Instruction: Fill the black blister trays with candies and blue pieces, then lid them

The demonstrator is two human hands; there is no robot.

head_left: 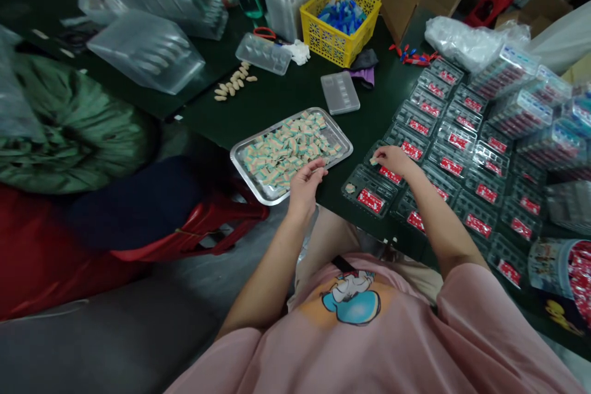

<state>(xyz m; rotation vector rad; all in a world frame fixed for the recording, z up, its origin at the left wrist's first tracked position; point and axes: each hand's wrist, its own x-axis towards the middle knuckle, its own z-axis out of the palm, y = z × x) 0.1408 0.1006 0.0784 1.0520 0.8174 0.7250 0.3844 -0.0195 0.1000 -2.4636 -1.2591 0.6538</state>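
Many small erasers (286, 149) in metal tray (240, 163), left hand (305, 183) at rim, right hand (391, 159) over blister packs (455, 154)

table (295, 98): dark green. tray (240, 157): silver metal, filled with small blocks (289, 148) striped peach, white and teal. basket (339, 21): yellow lattice, blue pieces inside. blister packs (455, 154): clear plastic, each with a red label bearing white print. stool (203, 225): red. shirt (369, 345): pink, with a blue and white cartoon print on an orange patch.
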